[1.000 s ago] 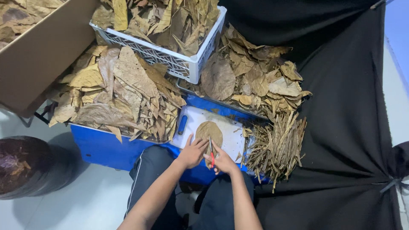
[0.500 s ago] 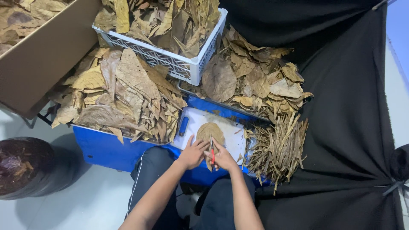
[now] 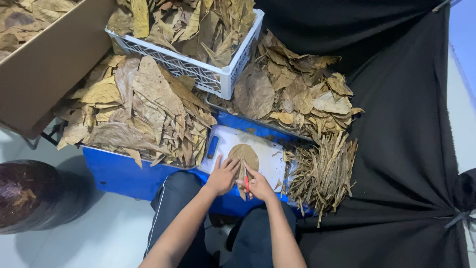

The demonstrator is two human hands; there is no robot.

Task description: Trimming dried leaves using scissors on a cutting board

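A brown dried leaf [image 3: 244, 155] lies on a white cutting board [image 3: 267, 154] set on a blue box [image 3: 124, 173]. My left hand [image 3: 223, 175] presses its fingers flat on the leaf's near left part. My right hand [image 3: 258, 184] grips a small red-handled cutter [image 3: 246, 182] along the leaf's midrib. Both forearms reach up from the bottom of the head view.
A heap of dried leaves [image 3: 134, 109] covers the box's left side, another heap [image 3: 292, 89] lies behind the board. A pile of cut stems [image 3: 322, 171] sits right of the board. A white crate [image 3: 198, 69], a cardboard box [image 3: 44, 64], black cloth [image 3: 406, 149], a dark bag [image 3: 29, 193].
Both hands stay on the leaf at the board. The right hand with the cutter has shifted only slightly along the midrib.
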